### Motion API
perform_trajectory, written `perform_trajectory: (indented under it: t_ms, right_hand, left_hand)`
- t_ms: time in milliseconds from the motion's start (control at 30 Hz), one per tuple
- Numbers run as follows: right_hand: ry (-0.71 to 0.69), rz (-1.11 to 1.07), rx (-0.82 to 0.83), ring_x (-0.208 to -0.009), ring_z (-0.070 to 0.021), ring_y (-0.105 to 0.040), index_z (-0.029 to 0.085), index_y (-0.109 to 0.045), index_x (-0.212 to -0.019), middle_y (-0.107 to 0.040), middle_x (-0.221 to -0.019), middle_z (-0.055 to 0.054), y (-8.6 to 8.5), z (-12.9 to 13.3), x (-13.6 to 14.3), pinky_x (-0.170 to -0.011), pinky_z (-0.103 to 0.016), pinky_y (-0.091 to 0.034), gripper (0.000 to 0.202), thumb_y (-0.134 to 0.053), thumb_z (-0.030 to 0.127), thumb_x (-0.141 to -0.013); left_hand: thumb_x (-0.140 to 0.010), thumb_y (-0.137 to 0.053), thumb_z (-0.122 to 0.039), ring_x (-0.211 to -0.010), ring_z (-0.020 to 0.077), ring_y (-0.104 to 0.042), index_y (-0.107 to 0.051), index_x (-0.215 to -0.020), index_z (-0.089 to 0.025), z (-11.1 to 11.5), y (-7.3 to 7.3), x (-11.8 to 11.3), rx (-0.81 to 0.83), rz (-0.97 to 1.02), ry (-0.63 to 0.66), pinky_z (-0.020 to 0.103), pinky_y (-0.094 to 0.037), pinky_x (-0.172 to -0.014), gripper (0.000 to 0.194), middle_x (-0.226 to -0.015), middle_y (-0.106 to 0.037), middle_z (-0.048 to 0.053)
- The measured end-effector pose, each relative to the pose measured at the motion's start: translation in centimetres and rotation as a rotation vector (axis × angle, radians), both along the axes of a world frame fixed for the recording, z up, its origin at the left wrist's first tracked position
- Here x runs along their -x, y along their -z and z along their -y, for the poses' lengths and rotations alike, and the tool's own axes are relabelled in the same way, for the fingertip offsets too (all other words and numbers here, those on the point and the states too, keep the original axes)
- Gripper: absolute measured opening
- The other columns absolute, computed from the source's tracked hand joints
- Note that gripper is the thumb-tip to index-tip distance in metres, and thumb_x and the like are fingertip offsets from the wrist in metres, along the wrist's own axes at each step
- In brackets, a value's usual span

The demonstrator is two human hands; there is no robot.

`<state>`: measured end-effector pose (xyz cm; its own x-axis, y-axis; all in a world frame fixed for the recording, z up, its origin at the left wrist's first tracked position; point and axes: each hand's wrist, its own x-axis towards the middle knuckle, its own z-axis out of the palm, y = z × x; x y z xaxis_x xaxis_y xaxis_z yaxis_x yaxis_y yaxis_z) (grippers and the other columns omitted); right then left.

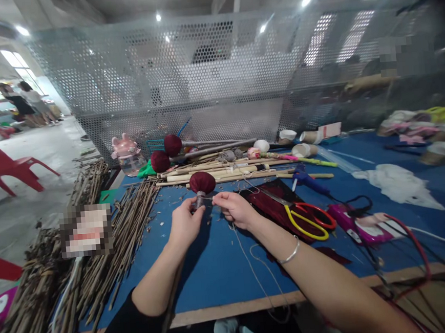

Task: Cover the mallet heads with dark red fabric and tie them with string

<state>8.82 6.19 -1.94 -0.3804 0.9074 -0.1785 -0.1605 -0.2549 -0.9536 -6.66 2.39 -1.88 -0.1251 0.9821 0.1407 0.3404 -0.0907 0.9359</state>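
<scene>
My left hand (184,225) is closed around the neck of a dark red cloth-covered ball (202,182) mounted on a thin stick (170,303), which slants down along my left forearm. Grey string is wound round the neck (199,199) below the ball. To its right, my right hand (234,209) pinches a taut length of the string between thumb and fingertips. Slack string (249,259) hangs from this hand across the blue table and over its front edge. Scissors (307,222) with yellow and red handles lie on dark red cloth (270,209) beside my right hand.
Bundles of thin twigs (124,246) cover the table's left side. Two more red balls (160,161) lie at the back near pale sticks (215,176). A blue glue gun (309,181), purple power strip (360,225), cords and white plastic bag (399,186) occupy the right.
</scene>
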Motion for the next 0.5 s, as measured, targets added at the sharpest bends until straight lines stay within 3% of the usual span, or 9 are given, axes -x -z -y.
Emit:
perform_trajectory:
  t_ms: [100, 233, 333, 500]
  right_hand:
    - [0.015, 0.014, -0.019, -0.031, -0.0019, -0.014, 0.016, -0.053, -0.068, -0.026, -0.035, 0.012, 0.4, -0.7, -0.1, -0.03, -0.018, -0.006, 0.032, -0.069, 0.043, -0.061]
    - [-0.02, -0.027, -0.034, -0.03, -0.0016, -0.014, 0.015, -0.054, -0.07, -0.026, -0.035, 0.012, 0.4, -1.1, -0.1, -0.03, -0.017, -0.006, 0.033, -0.07, 0.043, -0.062]
    - [-0.12, -0.11, 0.026, -0.031, -0.0004, -0.012, 0.014, -0.055, -0.073, -0.03, -0.038, 0.012, 0.3, -0.9, -0.2, -0.03, -0.016, -0.005, 0.034, -0.071, 0.042, -0.063]
    - [-0.186, -0.291, 0.157, -0.032, 0.0, -0.017, 0.014, -0.057, -0.095, -0.039, -0.044, 0.01, 0.7, -0.5, -0.2, -0.031, -0.014, -0.007, 0.043, -0.072, 0.039, -0.063]
  left_hand:
    - [-0.071, -0.06, -0.034, -0.038, 0.0063, -0.042, -0.057, -0.101, -0.013, -0.1, -0.5, -0.4, 0.126, 0.25, 0.082, 0.018, -0.031, -0.036, 0.036, -0.065, -0.062, 0.0]
    - [-0.069, -0.064, -0.036, -0.039, 0.0044, -0.045, -0.053, -0.095, -0.012, 0.0, -0.8, -0.9, 0.152, 0.607, 0.193, 0.016, -0.031, -0.032, 0.037, -0.072, -0.062, 0.002]
    - [-0.072, -0.063, -0.033, -0.043, 0.0059, -0.052, -0.054, -0.09, -0.011, 0.3, -0.7, -1.3, 0.22, 0.734, 0.266, 0.016, -0.039, -0.037, 0.03, -0.073, -0.064, 0.004]
    - [-0.086, -0.043, -0.036, -0.049, 0.0096, -0.059, -0.058, -0.088, -0.01, 0.5, -0.1, -1.8, 0.571, 0.842, 0.373, 0.018, -0.047, -0.045, 0.03, -0.065, -0.063, 0.006]
